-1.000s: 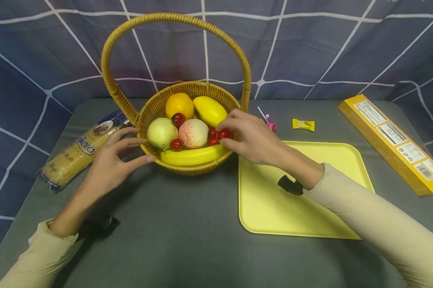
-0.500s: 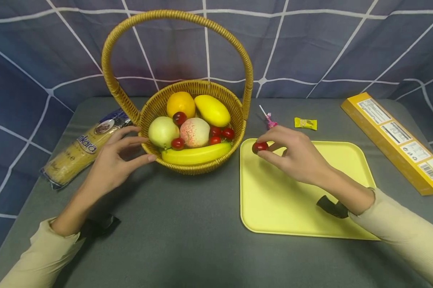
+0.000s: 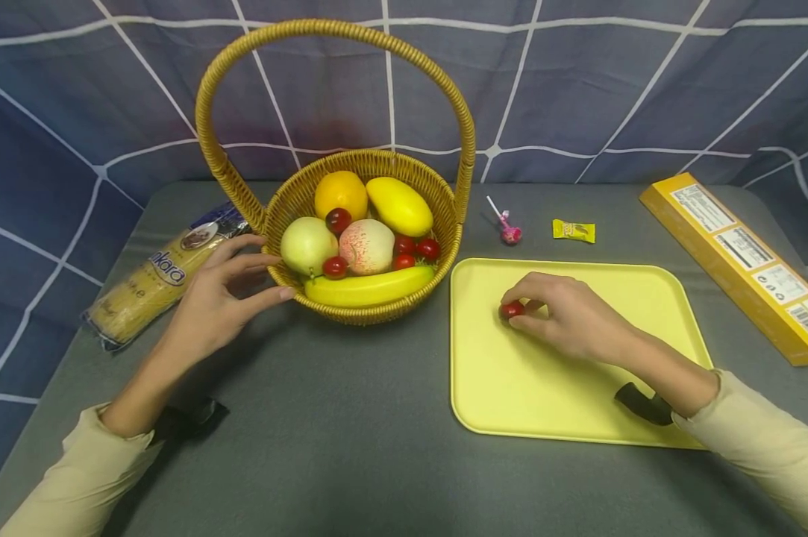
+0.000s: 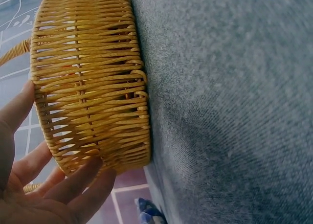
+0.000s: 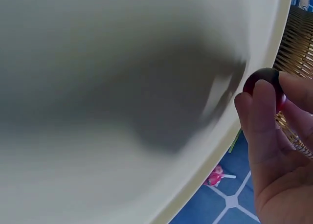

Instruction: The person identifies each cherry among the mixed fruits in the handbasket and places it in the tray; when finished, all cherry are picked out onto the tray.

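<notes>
Over the left part of the yellow tray (image 3: 571,403), my right hand (image 3: 571,317) pinches a dark red cherry (image 3: 511,309); the right wrist view shows the cherry (image 5: 266,82) between thumb and fingers of the hand (image 5: 279,150). My left hand (image 3: 209,302) rests its fingers against the left side of the wicker basket (image 3: 366,313), and in the left wrist view the fingers of the hand (image 4: 54,190) spread along its woven wall (image 4: 93,87). Inside lie an orange (image 3: 340,195), a mango (image 3: 400,207), a green apple (image 3: 308,246), a peach (image 3: 367,247), a banana (image 3: 370,289) and several red fruits (image 3: 428,249).
A pasta bag (image 3: 155,280) lies left of the basket, partly behind my left hand. Behind the tray are a pink lollipop (image 3: 510,233) and a yellow wrapped candy (image 3: 574,230). A long orange box (image 3: 739,261) lies at the right, and a blue tiled cloth (image 3: 578,89) hangs behind.
My right hand has moved right from the basket with the cherry and is now lower over the tray. The left hand stays at the basket.
</notes>
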